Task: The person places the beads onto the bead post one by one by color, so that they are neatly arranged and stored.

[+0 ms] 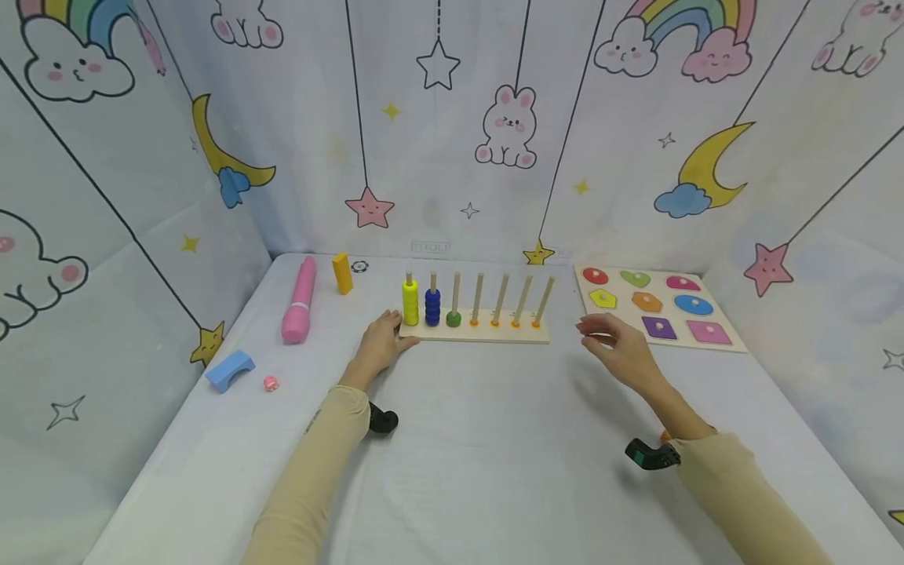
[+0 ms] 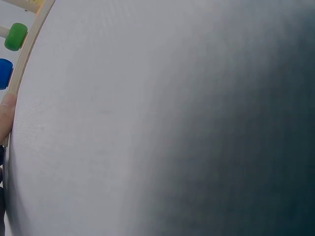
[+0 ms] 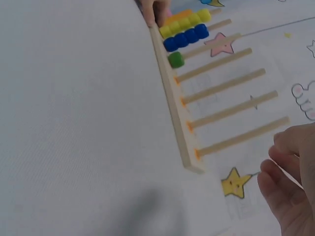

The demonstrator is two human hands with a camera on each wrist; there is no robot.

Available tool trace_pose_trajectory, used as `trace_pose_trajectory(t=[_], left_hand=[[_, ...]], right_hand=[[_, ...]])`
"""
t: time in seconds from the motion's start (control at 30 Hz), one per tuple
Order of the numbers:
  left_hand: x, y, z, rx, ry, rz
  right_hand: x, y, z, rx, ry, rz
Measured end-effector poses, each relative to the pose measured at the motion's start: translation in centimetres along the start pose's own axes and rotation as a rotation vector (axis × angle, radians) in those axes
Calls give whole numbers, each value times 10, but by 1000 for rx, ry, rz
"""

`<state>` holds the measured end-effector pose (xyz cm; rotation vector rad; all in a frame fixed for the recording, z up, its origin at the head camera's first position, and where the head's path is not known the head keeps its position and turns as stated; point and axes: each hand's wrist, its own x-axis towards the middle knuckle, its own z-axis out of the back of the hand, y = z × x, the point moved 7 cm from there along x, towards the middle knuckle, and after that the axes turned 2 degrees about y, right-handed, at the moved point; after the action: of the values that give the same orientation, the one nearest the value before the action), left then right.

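Note:
A wooden peg board (image 1: 473, 333) with several upright pegs stands mid-table. Its first peg carries a stack of yellow rings (image 1: 410, 304), the second blue rings (image 1: 433, 308), the third a single green ring (image 1: 453, 318); the other pegs are bare. My left hand (image 1: 384, 342) lies on the table with its fingers (image 3: 157, 10) against the board's left end. My right hand (image 1: 613, 340) hovers just right of the board, fingers (image 3: 285, 196) loosely curled and holding nothing. The left wrist view shows the board's edge (image 2: 24, 64), the green ring (image 2: 16, 36) and one fingertip (image 2: 7, 115).
A shape puzzle board (image 1: 734, 344) with coloured pieces lies at the right rear. To the left lie a pink cylinder (image 1: 299, 302), a yellow block (image 1: 342, 274), a blue arch block (image 1: 230, 369) and a small pink piece (image 1: 271, 383). Printed fabric walls enclose the table.

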<state>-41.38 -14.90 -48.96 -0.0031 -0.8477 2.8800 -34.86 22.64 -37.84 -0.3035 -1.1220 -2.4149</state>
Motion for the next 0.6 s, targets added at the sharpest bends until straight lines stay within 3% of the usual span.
trace_pose_trajectory(t=[0.33, 0.6], left_hand=[[0, -1, -5, -6, 12, 11], [-1, -2, -2, -6, -1, 14]], right_hand=[[-47, -69, 29, -59, -44, -119], [-62, -82, 41, -87, -45, -156]])
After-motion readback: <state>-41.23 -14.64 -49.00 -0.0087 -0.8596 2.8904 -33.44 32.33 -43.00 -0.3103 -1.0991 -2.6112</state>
